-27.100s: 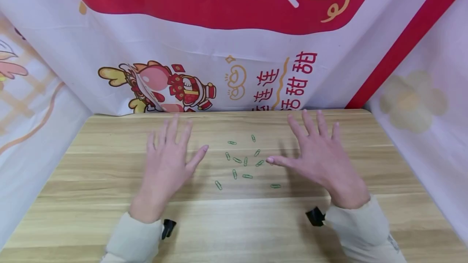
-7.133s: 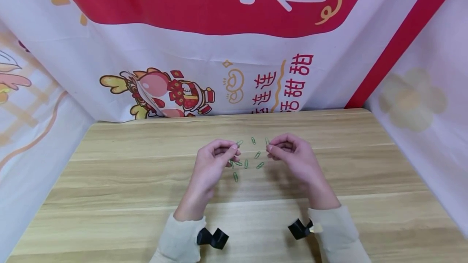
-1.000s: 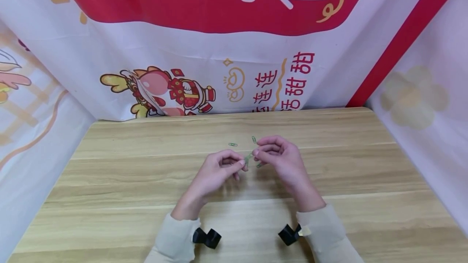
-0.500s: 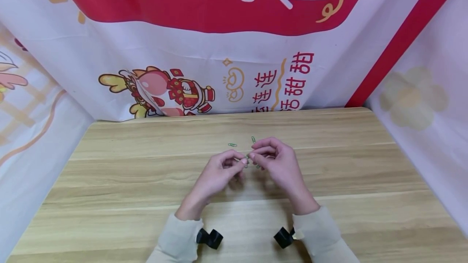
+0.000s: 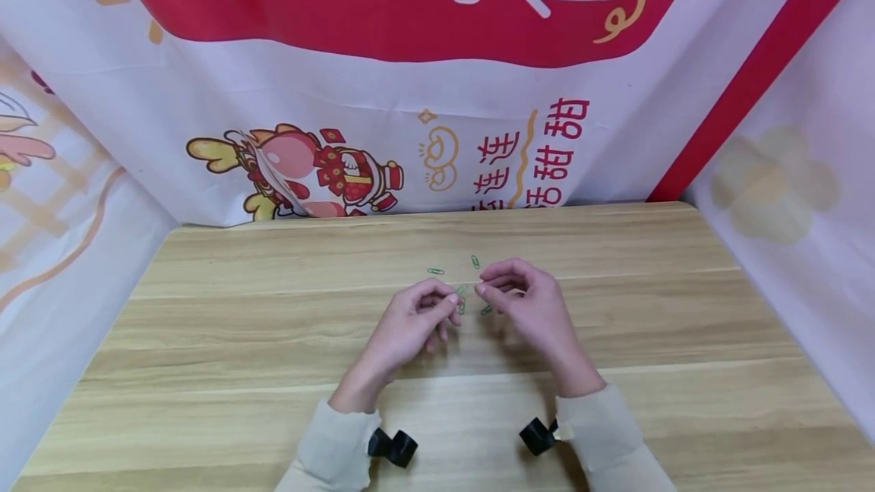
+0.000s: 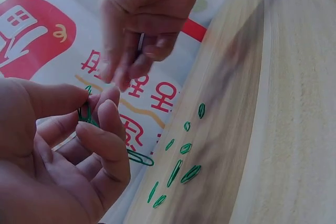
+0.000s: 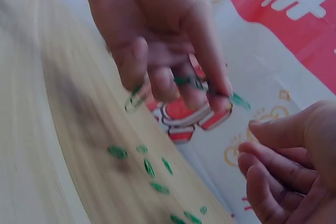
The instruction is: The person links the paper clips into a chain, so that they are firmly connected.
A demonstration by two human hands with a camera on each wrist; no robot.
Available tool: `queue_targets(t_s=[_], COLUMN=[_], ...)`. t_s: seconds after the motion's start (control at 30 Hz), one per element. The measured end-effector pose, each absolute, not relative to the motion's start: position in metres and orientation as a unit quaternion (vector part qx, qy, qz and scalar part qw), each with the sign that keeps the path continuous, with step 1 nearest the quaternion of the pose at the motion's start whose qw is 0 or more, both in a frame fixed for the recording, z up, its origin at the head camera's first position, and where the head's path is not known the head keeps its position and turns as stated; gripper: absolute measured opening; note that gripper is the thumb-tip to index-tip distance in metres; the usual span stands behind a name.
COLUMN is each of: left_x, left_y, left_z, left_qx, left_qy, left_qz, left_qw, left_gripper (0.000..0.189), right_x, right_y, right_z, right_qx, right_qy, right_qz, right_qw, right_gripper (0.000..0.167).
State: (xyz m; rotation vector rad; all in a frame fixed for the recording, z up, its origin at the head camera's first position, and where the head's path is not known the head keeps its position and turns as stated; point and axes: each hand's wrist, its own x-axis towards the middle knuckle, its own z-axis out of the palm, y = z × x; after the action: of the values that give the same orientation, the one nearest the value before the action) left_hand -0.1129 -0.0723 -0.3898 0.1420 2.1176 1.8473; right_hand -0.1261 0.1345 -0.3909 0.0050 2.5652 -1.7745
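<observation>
My left hand (image 5: 415, 321) pinches a green wire paper clip (image 7: 240, 100) between thumb and forefinger, and it juts past the fingertips. More clips are linked to it through the curled fingers, and one paper clip (image 6: 140, 157) hangs free below the hand. Just to the right is my right hand (image 5: 529, 302), its fingers loosely bent and a gap between thumb and forefinger. In the right wrist view nothing shows between those fingertips (image 7: 255, 124). Beneath both hands, loose green paper clips (image 5: 486, 310) lie on the wooden table.
Two paper clips lie farther back, one on the left (image 5: 435, 271) and one near the middle (image 5: 475, 262). A printed cloth (image 5: 383, 82) stands behind the wooden table (image 5: 205, 340) and along its sides. Black wrist mounts (image 5: 393, 447) sit at both sleeves.
Half a second ago the fingertips met at the clips; since then my right hand has drawn back rightward. Much earlier both hands were spread flat, with more loose clips on the table.
</observation>
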Motion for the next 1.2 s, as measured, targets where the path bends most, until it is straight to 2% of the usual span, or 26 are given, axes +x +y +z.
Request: queue_targets(t_s=[0.17,0.3,0.47,0.8,1.2], left_x=[-0.113,-0.113,-0.112,-0.11,-0.109], left_y=[-0.073,-0.074,-0.074,-0.074,-0.073], left_z=[-0.39,-0.389,-0.387,-0.384,-0.384], left_qx=[0.029,0.017,0.014,0.012,-0.007], left_qy=[0.743,0.744,0.742,0.742,0.747], left_qz=[0.652,0.653,0.656,0.656,0.651], left_qw=[0.149,0.14,0.137,0.137,0.133], left_gripper=[0.017,0.02,0.02,0.018,0.02], right_x=[-0.132,-0.133,-0.135,-0.135,-0.135], right_y=[0.141,0.142,0.142,0.142,0.143], right_z=[-0.404,-0.416,-0.423,-0.423,-0.423], right_qx=[-0.024,-0.042,-0.048,-0.051,-0.045], right_qy=[0.873,0.911,0.936,0.94,0.943], right_qz=[-0.487,-0.411,-0.348,-0.337,-0.327], right_qw=[-0.002,0.016,0.03,0.032,0.047], right_gripper=[0.019,0.024,0.021,0.007,0.008])
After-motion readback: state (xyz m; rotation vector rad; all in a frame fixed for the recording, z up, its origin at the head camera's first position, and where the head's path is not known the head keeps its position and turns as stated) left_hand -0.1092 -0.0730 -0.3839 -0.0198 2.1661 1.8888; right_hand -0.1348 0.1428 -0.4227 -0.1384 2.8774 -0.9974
